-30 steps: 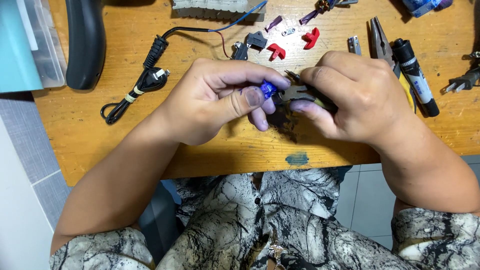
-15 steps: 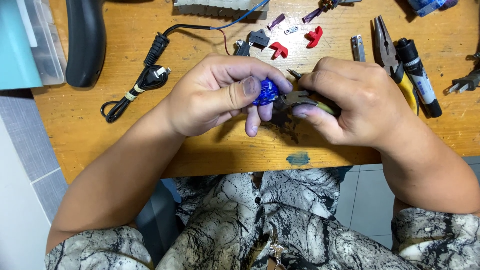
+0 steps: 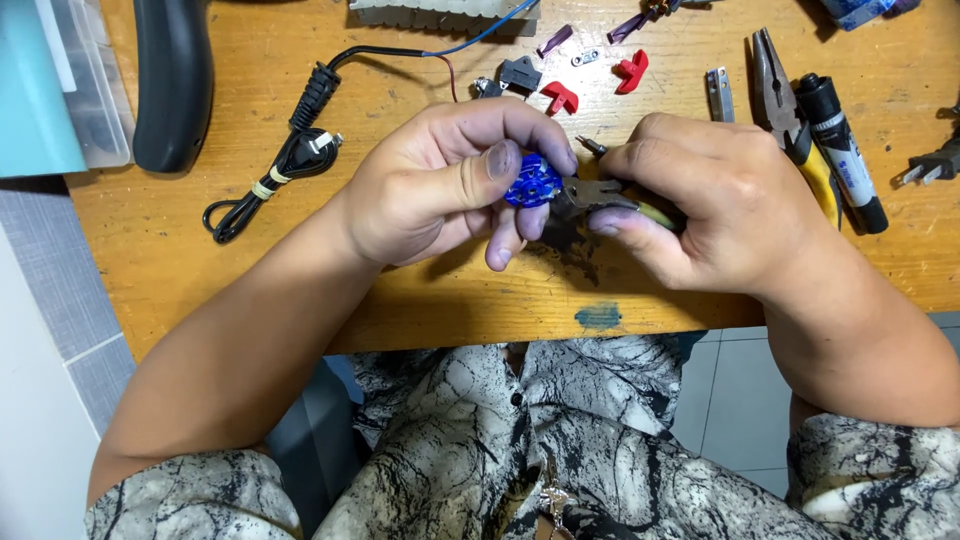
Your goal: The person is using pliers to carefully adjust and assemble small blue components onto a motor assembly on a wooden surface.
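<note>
My left hand (image 3: 440, 185) pinches a small blue translucent part (image 3: 532, 182) between thumb and fingers above the wooden table (image 3: 200, 260). My right hand (image 3: 715, 195) grips a pair of pliers (image 3: 590, 195) with a yellow handle, and its dark jaws meet the blue part. Both hands hover over the table's front half, close together.
A coiled black power cord (image 3: 290, 160) lies to the left, with a black handle-like object (image 3: 172, 80) and a teal box (image 3: 40, 90) beyond. Red plastic pieces (image 3: 630, 70), another pair of pliers (image 3: 785, 95), a black marker (image 3: 840, 150) and a plug (image 3: 935, 165) lie at the back right.
Both hands have stayed together; the blue part has turned a little in my left fingers and shows more, while the pliers' jaws remain against it.
</note>
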